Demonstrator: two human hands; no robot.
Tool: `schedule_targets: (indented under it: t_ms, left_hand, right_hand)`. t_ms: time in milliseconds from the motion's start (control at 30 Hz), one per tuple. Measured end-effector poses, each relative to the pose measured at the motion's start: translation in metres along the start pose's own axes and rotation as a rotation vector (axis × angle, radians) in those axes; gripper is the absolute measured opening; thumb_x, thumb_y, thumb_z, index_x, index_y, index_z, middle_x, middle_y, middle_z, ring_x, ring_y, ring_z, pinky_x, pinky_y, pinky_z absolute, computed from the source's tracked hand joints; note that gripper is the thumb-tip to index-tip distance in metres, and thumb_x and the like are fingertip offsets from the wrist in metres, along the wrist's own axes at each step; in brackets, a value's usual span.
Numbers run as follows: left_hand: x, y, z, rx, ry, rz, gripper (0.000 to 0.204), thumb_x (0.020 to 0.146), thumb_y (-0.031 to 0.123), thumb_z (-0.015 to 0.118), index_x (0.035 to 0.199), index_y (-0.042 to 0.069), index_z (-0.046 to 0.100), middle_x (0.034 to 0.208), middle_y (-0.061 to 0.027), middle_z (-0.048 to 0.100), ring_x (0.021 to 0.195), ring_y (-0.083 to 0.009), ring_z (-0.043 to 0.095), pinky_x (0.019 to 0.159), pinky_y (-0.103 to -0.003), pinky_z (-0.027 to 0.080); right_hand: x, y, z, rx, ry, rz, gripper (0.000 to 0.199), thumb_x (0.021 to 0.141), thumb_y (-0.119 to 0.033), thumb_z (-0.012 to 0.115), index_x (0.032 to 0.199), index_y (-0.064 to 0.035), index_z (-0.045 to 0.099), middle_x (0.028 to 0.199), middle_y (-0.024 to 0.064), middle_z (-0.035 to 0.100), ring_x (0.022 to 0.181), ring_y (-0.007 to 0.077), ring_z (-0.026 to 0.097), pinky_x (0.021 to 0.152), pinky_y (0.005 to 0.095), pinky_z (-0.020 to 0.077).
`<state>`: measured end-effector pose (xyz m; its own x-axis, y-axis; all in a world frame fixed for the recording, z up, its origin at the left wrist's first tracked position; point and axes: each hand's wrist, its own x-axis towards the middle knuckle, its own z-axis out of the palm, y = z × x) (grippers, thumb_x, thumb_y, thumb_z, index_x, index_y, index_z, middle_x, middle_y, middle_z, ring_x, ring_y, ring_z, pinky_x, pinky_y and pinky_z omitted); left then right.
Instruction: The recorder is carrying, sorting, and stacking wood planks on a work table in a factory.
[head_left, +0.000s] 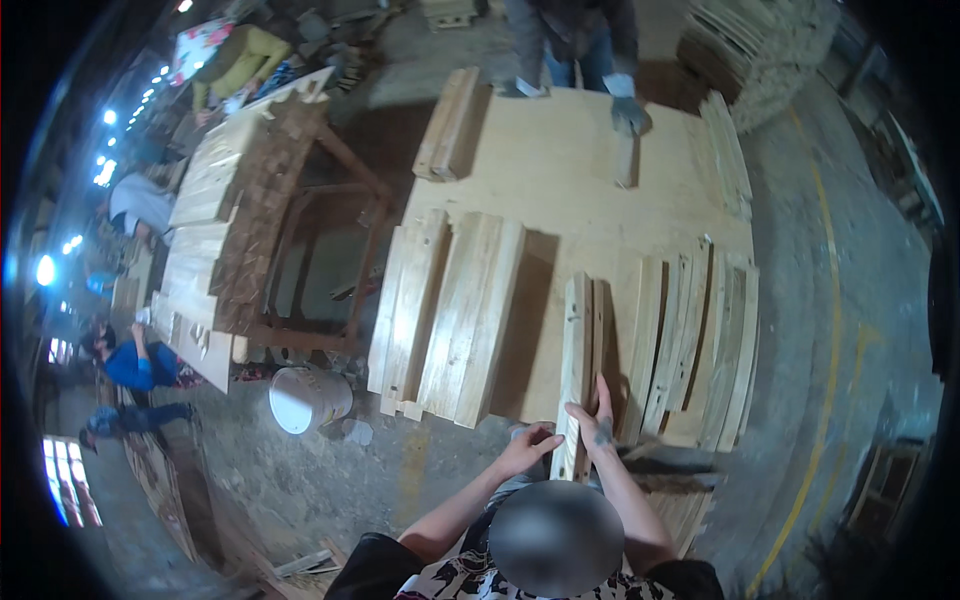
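Plank (575, 345) may tip if the grip loosens.
Right hand (596, 427) wraps it; left hand (526, 451) half-curls beside, contact unclear.

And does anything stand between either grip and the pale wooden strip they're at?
Nothing visible does: the right grip is on the pale wooden strip, and the left grip is at its left edge, with no object seen between.
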<state>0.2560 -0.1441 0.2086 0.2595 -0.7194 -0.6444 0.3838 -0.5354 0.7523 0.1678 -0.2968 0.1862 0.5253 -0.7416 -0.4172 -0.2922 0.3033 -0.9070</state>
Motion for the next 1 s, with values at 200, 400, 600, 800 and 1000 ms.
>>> schedule_targets:
  t_ms: [200, 400, 600, 800, 1000]
  left_hand:
    - [-0.006, 0.076, 0.005, -0.256, -0.043, 0.225, 0.077, 0.092, 0.031, 0.067, 0.152, 0.008, 0.024, 0.138, -0.0139, 0.048, 0.125, -0.0231, 0.048, 0.103, -0.036, 0.041]
    - [-0.078, 0.159, 0.007, -0.322, 0.211, 0.552, 0.081, 0.088, 0.021, 0.064, 0.154, 0.007, 0.020, 0.143, -0.0123, 0.043, 0.132, -0.0220, 0.042, 0.109, -0.036, 0.036]
    - [-0.145, 0.171, -0.024, -0.488, 0.695, 0.666, 0.088, 0.074, 0.031, 0.064, 0.151, 0.005, 0.029, 0.130, -0.0134, 0.051, 0.112, -0.0216, 0.054, 0.093, -0.034, 0.047]
    - [-0.228, 0.125, -0.176, -0.325, 1.104, 0.900, 0.079, 0.079, 0.025, 0.061, 0.149, 0.001, 0.033, 0.115, -0.0134, 0.058, 0.095, -0.0179, 0.059, 0.080, -0.029, 0.051]
    - [-0.295, 0.132, -0.307, -0.375, 1.399, 0.931, 0.073, 0.087, 0.016, 0.060, 0.151, 0.000, 0.029, 0.122, -0.0125, 0.059, 0.105, -0.0179, 0.059, 0.093, -0.030, 0.045]
  right_hand:
    - [-0.023, -0.072, 0.006, 0.414, -0.313, -0.026, 0.085, 0.082, -0.017, 0.066, 0.153, -0.0025, 0.022, 0.144, 0.0158, 0.044, 0.130, 0.0250, 0.045, 0.108, 0.0348, 0.0368]
    - [-0.002, -0.175, 0.013, 0.116, -0.792, -0.341, 0.083, 0.090, -0.036, 0.067, 0.153, -0.0024, 0.024, 0.141, 0.0182, 0.048, 0.131, 0.0252, 0.046, 0.110, 0.0347, 0.0336]
    - [0.008, -0.192, 0.025, -0.385, -0.866, -0.655, 0.076, 0.088, -0.037, 0.071, 0.147, -0.0014, 0.037, 0.150, 0.0218, 0.039, 0.137, 0.0335, 0.041, 0.112, 0.0390, 0.0340]
    - [-0.001, -0.101, -0.042, -0.071, -0.783, -0.114, 0.071, 0.092, -0.023, 0.067, 0.150, -0.0026, 0.031, 0.151, 0.0174, 0.038, 0.134, 0.0333, 0.045, 0.107, 0.0403, 0.0401]
    - [-0.006, 0.000, -0.148, -0.049, -0.246, -0.006, 0.053, 0.092, -0.018, 0.065, 0.139, -0.0008, 0.048, 0.134, 0.0150, 0.055, 0.118, 0.0217, 0.056, 0.096, 0.0315, 0.0471]
